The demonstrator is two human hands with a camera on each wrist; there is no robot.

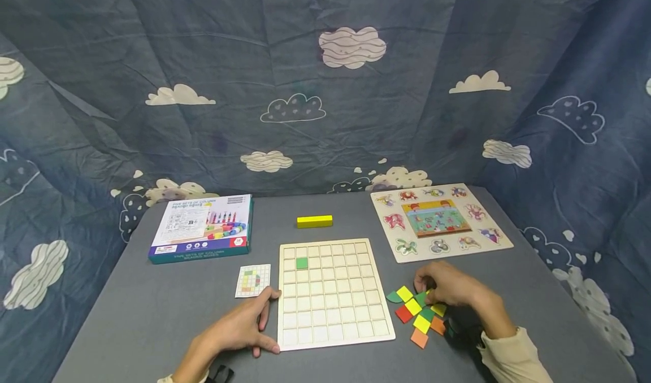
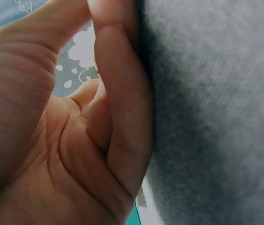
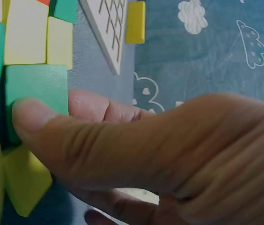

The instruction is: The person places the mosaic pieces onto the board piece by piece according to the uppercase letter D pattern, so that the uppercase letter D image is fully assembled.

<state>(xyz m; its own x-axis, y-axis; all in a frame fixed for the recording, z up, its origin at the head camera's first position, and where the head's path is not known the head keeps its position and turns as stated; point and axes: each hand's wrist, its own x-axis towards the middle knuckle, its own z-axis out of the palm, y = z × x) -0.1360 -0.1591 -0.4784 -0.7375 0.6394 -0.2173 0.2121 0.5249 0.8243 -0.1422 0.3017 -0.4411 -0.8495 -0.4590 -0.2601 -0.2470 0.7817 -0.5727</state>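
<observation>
My left hand [image 1: 244, 321] rests beside the wooden grid board [image 1: 330, 344], its index finger and thumb touching the left edge; in the left wrist view the fingers [image 2: 127, 103] are loosely bent. One green square tile [image 1: 302, 263] lies in a cell near the board's upper left. To the right of the board, my right hand [image 1: 450, 286] is over a loose group of tiles. Its thumb and a finger pinch a green square tile [image 3: 38, 82] in the right wrist view. Around it lie yellow tiles [image 1: 404, 294], a red tile [image 1: 404, 314] and orange tiles [image 1: 419, 338].
A small pattern card [image 1: 253, 281] lies left of the board. Behind it is a boxed bead set [image 1: 200, 227]. A yellow bar [image 1: 314, 221] sits beyond the board, and a picture puzzle board [image 1: 442, 222] is at back right. A cloud-printed curtain [image 1: 295, 146] hangs behind the table.
</observation>
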